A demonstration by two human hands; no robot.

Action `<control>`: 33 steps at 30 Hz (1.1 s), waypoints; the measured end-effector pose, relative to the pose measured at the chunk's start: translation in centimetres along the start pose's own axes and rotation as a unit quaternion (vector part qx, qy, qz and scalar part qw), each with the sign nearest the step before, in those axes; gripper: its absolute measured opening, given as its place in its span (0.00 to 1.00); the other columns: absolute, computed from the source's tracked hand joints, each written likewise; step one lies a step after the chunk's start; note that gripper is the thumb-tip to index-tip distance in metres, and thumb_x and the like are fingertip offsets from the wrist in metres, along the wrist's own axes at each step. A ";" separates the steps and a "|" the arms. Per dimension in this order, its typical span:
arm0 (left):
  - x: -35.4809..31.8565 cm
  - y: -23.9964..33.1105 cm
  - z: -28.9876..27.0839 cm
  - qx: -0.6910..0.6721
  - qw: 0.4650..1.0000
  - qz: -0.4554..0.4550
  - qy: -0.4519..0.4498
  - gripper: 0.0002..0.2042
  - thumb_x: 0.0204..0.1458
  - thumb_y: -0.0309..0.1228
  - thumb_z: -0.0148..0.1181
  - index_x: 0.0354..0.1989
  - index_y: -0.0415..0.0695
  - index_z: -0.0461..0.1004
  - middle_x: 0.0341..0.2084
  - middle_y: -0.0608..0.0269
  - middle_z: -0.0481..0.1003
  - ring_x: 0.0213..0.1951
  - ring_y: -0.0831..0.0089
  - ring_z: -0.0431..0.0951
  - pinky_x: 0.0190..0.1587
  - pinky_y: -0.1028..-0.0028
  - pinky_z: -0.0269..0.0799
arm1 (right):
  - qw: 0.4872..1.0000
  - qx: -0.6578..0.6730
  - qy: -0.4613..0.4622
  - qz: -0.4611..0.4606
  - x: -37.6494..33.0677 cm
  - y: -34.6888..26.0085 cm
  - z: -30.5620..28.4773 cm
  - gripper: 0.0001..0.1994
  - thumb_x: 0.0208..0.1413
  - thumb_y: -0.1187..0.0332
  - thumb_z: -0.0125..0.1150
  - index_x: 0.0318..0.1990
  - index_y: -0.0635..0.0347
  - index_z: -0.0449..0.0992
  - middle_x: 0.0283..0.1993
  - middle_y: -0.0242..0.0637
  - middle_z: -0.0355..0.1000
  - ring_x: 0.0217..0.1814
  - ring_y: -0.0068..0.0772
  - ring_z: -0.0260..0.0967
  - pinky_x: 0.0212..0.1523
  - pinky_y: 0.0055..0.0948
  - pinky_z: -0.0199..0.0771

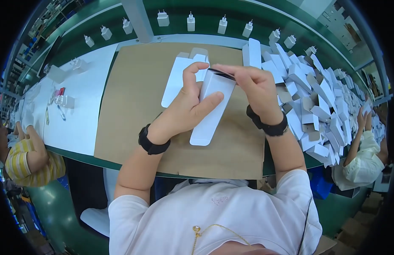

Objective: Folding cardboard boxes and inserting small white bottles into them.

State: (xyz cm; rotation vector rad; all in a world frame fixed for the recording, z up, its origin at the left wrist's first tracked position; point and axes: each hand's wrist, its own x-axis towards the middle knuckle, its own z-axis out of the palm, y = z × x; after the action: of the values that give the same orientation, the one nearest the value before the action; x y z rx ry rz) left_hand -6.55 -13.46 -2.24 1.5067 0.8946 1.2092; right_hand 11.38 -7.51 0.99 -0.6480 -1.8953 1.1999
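Note:
A slim white carton (209,117) is tilted in front of me, over a brown cardboard sheet (133,97). My left hand (182,106) is wrapped round it, thumb across its front face. At the carton's upper end, dark-looking flaps stand at the opening. There my right hand (260,89) presses on the end, its fingers stretched over the top edge and its thumb bent close to the corner. Behind my left hand lies a flattened white carton (173,83) on the sheet, partly hidden. Both wrists wear black bands.
A large heap of white cartons (307,93) covers the right side. White plug adapters (191,22) line the green back edge. To the left, a white surface (84,110) bears small items. Other people sit at far left (33,159) and far right (362,157).

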 end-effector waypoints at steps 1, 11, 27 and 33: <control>0.0 0.0 -0.1 0.051 0.999 0.000 -0.010 0.28 0.53 0.35 0.50 0.54 0.40 0.39 0.28 0.51 0.71 0.30 0.70 0.73 0.34 0.75 0.66 | 1.000 0.000 0.000 0.001 0.0 -0.2 0.0 0.15 0.53 0.72 0.53 0.48 0.63 0.71 0.43 0.40 0.73 0.42 0.25 0.69 0.43 0.21 0.67; -0.3 0.5 0.0 0.059 0.998 0.001 -0.010 0.29 0.52 0.36 0.51 0.54 0.41 0.39 0.29 0.48 0.71 0.33 0.67 0.73 0.36 0.74 0.67 | 0.997 -0.004 -0.002 0.071 0.0 -0.5 -0.3 0.11 0.52 0.71 0.54 0.42 0.63 0.75 0.41 0.39 0.74 0.39 0.23 0.70 0.41 0.20 0.68; 1.7 -0.2 -4.4 0.356 0.895 -0.233 0.130 0.19 0.42 0.38 0.62 0.34 0.33 0.71 0.26 0.49 0.73 0.30 0.56 0.74 0.35 0.65 0.68 | 0.737 -0.298 0.589 -0.147 -7.0 -4.9 -22.5 0.16 0.53 0.59 0.55 0.39 0.65 0.76 0.35 0.39 0.74 0.36 0.24 0.69 0.36 0.20 0.68; 1.6 1.5 -2.6 0.312 0.927 -0.083 0.191 0.14 0.41 0.36 0.63 0.26 0.36 0.70 0.20 0.52 0.72 0.23 0.61 0.71 0.27 0.69 0.66 | 0.824 -0.387 0.409 -0.062 -2.2 -4.3 -12.0 0.13 0.55 0.63 0.52 0.46 0.54 0.74 0.36 0.32 0.74 0.35 0.21 0.69 0.35 0.19 0.67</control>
State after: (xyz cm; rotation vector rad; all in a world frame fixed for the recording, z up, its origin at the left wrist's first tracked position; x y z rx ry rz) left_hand -8.72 -11.77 -0.24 1.6510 1.7626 1.1679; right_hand 22.53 -4.97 7.10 -1.2002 -1.5405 -0.0658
